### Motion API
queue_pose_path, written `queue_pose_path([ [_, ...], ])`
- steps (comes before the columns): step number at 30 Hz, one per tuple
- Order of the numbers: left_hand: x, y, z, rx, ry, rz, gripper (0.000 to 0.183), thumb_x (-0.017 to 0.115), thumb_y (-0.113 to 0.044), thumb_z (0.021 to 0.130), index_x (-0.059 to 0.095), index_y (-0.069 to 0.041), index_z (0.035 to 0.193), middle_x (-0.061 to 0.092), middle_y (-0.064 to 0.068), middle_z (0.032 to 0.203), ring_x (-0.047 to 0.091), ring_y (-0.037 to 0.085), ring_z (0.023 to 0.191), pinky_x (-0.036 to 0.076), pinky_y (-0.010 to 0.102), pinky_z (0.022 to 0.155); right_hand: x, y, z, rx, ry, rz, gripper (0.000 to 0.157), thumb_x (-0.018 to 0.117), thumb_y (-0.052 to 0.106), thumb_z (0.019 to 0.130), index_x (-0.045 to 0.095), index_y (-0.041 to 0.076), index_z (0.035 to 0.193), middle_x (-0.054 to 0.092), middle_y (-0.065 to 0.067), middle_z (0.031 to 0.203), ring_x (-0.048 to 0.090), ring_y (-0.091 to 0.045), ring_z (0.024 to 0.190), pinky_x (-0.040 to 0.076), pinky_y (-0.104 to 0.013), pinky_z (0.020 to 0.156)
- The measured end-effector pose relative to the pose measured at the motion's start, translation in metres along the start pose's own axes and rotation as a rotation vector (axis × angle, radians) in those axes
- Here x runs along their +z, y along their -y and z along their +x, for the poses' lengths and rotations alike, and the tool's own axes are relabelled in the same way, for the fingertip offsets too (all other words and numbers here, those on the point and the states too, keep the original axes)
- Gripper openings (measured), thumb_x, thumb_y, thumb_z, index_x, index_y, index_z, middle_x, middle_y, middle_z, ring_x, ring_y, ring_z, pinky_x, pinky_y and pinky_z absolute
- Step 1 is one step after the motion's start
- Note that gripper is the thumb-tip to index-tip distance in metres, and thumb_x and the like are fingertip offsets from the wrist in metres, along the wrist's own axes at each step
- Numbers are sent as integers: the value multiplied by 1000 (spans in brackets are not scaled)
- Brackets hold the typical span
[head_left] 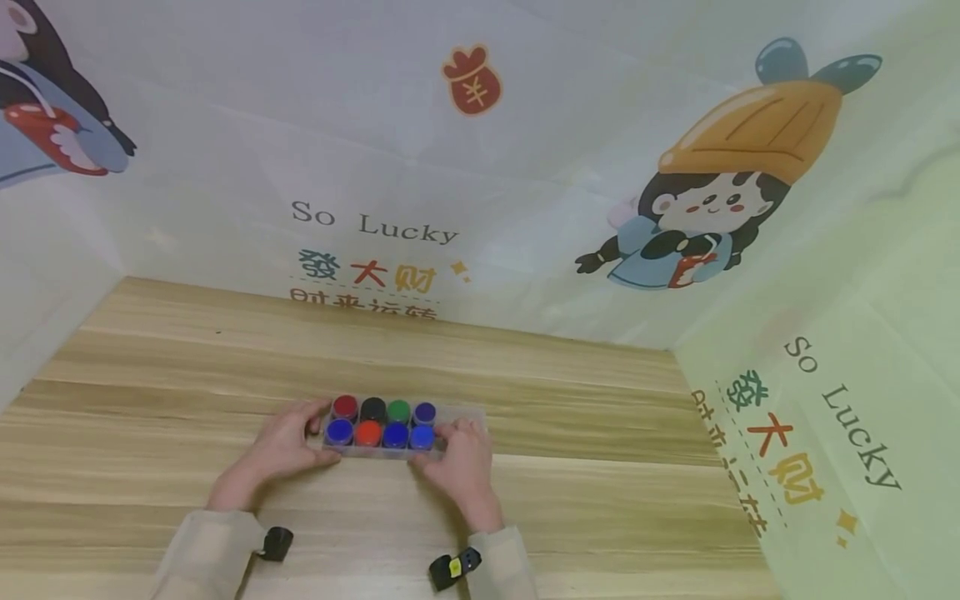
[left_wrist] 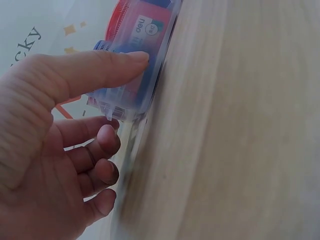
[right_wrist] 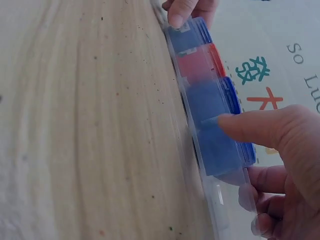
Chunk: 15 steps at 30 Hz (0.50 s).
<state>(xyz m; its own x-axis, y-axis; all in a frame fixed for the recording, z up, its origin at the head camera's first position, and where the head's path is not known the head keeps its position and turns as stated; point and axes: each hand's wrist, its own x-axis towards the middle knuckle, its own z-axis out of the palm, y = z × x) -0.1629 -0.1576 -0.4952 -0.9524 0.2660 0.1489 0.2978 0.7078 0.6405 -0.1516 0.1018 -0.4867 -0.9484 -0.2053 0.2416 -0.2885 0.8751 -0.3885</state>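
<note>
A clear plastic box (head_left: 471, 412) on the wooden table holds two rows of small jars with coloured lids: a red lid (head_left: 345, 406), a black lid (head_left: 372, 408), a green lid (head_left: 398, 411), an orange-red lid (head_left: 367, 432) and several blue ones. My left hand (head_left: 285, 442) grips the box's left end, its thumb (left_wrist: 115, 70) along the front wall and its fingers curled by the corner. Toward the right, my right hand (head_left: 465, 462) pinches the box, thumb (right_wrist: 245, 127) on the front wall, fingers partly seen through clear plastic.
Light wooden tabletop (head_left: 600, 500) surrounds the box. Behind it rises a pale printed backdrop (head_left: 225, 125) with cartoon figures and lettering, continuing along both sides. Black straps with small devices (head_left: 455, 568) hang at both wrists.
</note>
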Motion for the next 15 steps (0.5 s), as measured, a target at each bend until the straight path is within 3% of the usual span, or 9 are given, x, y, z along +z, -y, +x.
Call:
queue_pose_path([
  [8,1,0,0,1,-5,-16,78,83,-21,62,49,13,124,46,0,76,39,14,69,34,31,65,3,-2,1,41,0,113,38,79,41,70,73,9,89,48,6,68,36,-10,70,30,-24,67],
  [15,1,0,0,7,-1,-29,78,83,-20,63,49,13,125,46,0,75,38,14,68,34,30,62,6,-4,1,49,-29,138,41,80,39,69,73,8,94,57,3,73,43,-10,72,33,-26,69],
])
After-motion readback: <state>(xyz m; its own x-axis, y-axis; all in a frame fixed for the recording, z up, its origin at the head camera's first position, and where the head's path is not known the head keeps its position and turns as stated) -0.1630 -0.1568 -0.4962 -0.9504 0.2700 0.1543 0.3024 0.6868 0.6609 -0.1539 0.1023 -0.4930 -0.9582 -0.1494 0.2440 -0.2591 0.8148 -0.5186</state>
